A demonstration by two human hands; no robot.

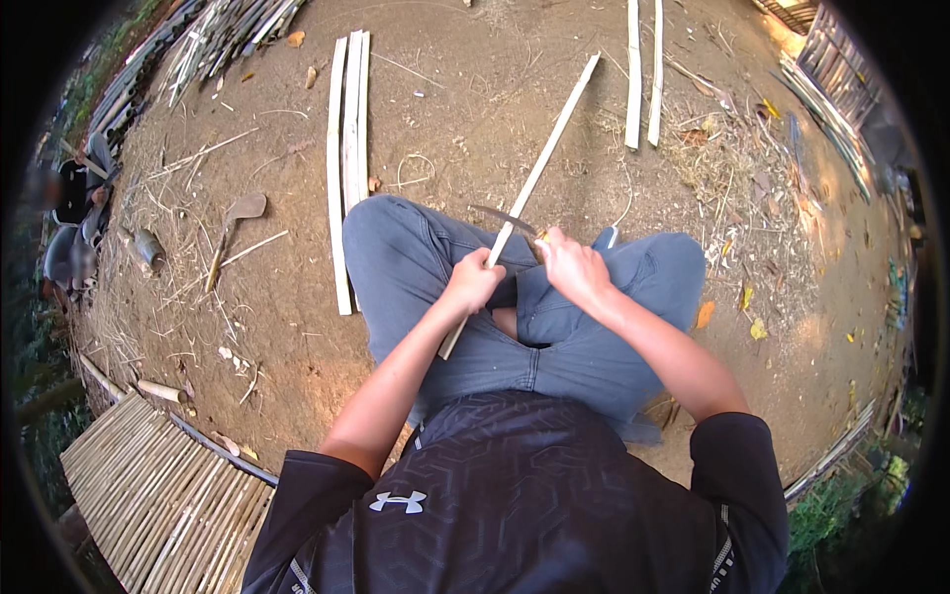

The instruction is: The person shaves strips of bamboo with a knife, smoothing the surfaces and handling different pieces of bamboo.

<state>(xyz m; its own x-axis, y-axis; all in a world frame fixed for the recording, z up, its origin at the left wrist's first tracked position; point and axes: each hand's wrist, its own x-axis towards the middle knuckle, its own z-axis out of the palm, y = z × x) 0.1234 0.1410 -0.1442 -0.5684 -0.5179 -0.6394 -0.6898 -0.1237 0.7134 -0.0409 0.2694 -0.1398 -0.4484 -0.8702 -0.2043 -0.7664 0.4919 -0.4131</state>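
Note:
Seated cross-legged on the ground, I have a long pale bamboo strip (559,129) slanting away from my lap. My left hand (475,280) is closed round its lower part, and the near end sticks out below that hand. In my right hand (572,265) is a knife, gripped by its handle. The knife's dark, narrow blade (503,214) points left and crosses the strip just beyond my left hand. Whether the edge bites into the strip I cannot tell. Beside my left knee lie several similar strips (337,178).
Two more strips (633,79) lie ahead to the right. On the left are a broad-bladed hand tool (247,206) and a bottle (148,247), with a person (84,228) beyond. A slatted bamboo platform (168,495) stands at lower left; stacked poles (213,40) lie far left.

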